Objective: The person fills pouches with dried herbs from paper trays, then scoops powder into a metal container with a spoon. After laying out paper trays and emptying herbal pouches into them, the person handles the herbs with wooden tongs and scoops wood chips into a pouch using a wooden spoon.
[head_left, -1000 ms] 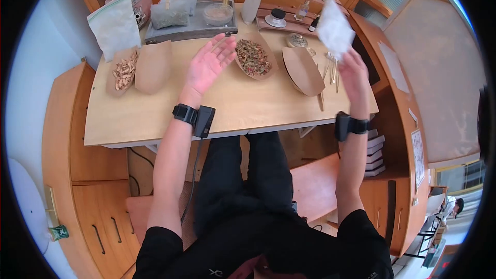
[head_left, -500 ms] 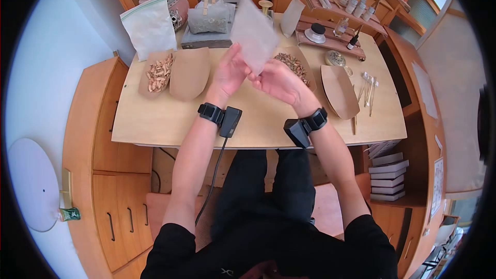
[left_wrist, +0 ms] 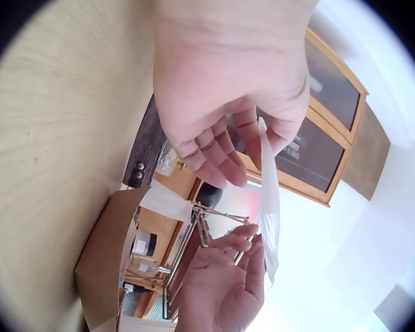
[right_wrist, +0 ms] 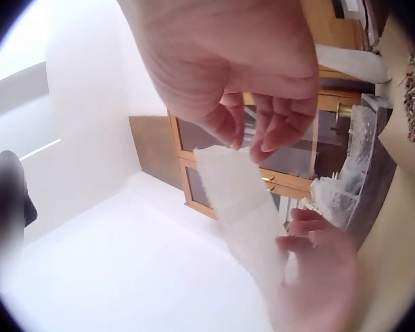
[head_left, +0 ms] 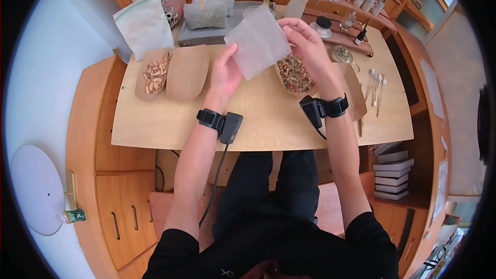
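A translucent white pouch point(head_left: 258, 42) is held up above the table between both hands. The left hand point(head_left: 226, 74) pinches its lower left side between thumb and fingers; in the left wrist view the pouch point(left_wrist: 269, 200) appears edge-on beside that hand point(left_wrist: 232, 90). At the opposite edge, the right hand point(head_left: 310, 46) has its fingertips on the pouch; in the right wrist view, thumb and fingers of this hand point(right_wrist: 242, 76) pinch the top edge of the pouch point(right_wrist: 238, 207). Below the right hand lies a paper tray of mixed dried herbs point(head_left: 294, 75).
At left stand a tray of light brown slices point(head_left: 155, 75), a bare brown tray point(head_left: 187, 72) and a white zip bag point(head_left: 146, 27). Behind are a grey box point(head_left: 199, 36) and a patterned jar point(head_left: 170, 2). At right are another brown tray point(head_left: 353, 85), small tools point(head_left: 380, 93) and a bottle rack point(head_left: 338, 33).
The right hand has come from the far right with the pouch to the left hand. Both hands now hold the pouch, which has turned, and the right hand has shifted up along its edge.
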The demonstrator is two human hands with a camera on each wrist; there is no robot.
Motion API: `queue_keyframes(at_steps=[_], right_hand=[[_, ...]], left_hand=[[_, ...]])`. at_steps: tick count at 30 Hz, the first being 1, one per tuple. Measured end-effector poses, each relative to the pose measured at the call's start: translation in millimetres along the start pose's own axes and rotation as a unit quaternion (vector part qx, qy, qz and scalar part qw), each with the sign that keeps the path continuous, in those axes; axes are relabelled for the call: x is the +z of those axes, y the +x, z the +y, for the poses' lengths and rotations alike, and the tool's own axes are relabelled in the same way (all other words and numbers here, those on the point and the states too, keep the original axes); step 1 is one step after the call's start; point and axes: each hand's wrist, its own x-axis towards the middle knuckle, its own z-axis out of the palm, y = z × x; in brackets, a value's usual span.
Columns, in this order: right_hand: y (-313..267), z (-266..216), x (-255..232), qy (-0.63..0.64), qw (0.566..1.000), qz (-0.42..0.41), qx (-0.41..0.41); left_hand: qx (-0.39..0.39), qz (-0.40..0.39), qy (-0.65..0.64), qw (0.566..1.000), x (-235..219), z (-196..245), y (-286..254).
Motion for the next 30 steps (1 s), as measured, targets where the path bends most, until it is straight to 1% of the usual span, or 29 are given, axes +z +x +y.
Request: queue_keyframes(at_steps=[1,2,3,4,5,6,8,9,10,11,12,14,15,17,18,19,20,21,23,25,27,28,29,30], right_hand=[[0,4,1,-0.007,1.000,-0.006,-0.024],[-1,7,2,-0.002,1.000,-0.006,-0.018],[-2,8,3,-0.011,0.999,-0.016,-0.048],[-3,9,3,-0.022,0.996,-0.025,-0.081],[-3,11,-1,-0.034,0.995,-0.041,-0.084],[-3,16,0,-0.032,0.995,-0.036,-0.082],[-1,24,4,-0.136,0.972,-0.030,-0.190],[-4,22,6,-0.200,0.959,-0.020,-0.198],[-3,21,7,-0.197,0.961,-0.017,-0.194],[-3,21,9,-0.281,0.920,0.013,-0.272],[-3,20,10,-0.363,0.864,0.043,-0.346],[-9,17,9,-0.376,0.862,0.054,-0.335],[-10,15,8,-0.389,0.859,0.062,-0.328],[-9,15,10,-0.394,0.855,0.080,-0.329],[-9,16,11,-0.398,0.852,0.096,-0.327],[-9,19,12,-0.397,0.853,0.097,-0.323],[-7,22,11,-0.408,0.838,0.104,-0.348],[-6,24,11,-0.419,0.821,0.111,-0.373],[-6,30,12,-0.406,0.828,0.118,-0.368],[-3,28,13,-0.393,0.833,0.125,-0.369],[-5,27,17,-0.337,0.873,0.146,-0.322],[-8,27,18,-0.336,0.874,0.146,-0.318],[-11,26,19,-0.297,0.910,0.145,-0.251],[-12,24,20,-0.257,0.938,0.143,-0.183]], left_hand=[[-0.006,0.013,0.004,1.000,2,0,-1],[-0.014,0.031,0.008,0.999,2,0,-5],[-0.019,0.039,0.009,0.999,1,0,-7],[-0.029,0.069,0.015,0.997,2,0,-8],[-0.039,0.095,0.021,0.994,2,0,-6],[-0.044,0.096,0.023,0.994,-2,-3,-3],[-0.033,0.082,-0.037,0.995,-12,-7,3],[-0.036,0.082,-0.035,0.995,-12,-7,6],[-0.049,0.070,-0.050,0.995,-14,-8,5],[-0.064,0.059,-0.065,0.994,-16,-9,4],[-0.070,0.061,-0.064,0.994,-21,-10,4],[-0.059,-0.024,-0.151,0.986,-27,-11,8],[-0.062,-0.026,-0.151,0.986,-24,-11,9],[-0.086,-0.094,-0.167,0.978,-17,-7,9],[-0.088,-0.092,-0.166,0.978,-8,-6,7],[-0.071,-0.061,-0.156,0.983,3,-6,3],[-0.053,-0.029,-0.145,0.988,9,-8,0],[-0.056,-0.027,-0.146,0.987,8,-10,-1],[-0.046,-0.106,-0.201,0.973,8,-10,0],[-0.034,-0.121,-0.188,0.974,11,-11,-1],[-0.021,-0.130,-0.175,0.976,12,-12,-2],[-0.008,-0.096,-0.101,0.990,12,-13,-2],[0.004,-0.061,-0.027,0.998,12,-15,-3],[0.002,-0.059,-0.028,0.998,12,-16,-3]])
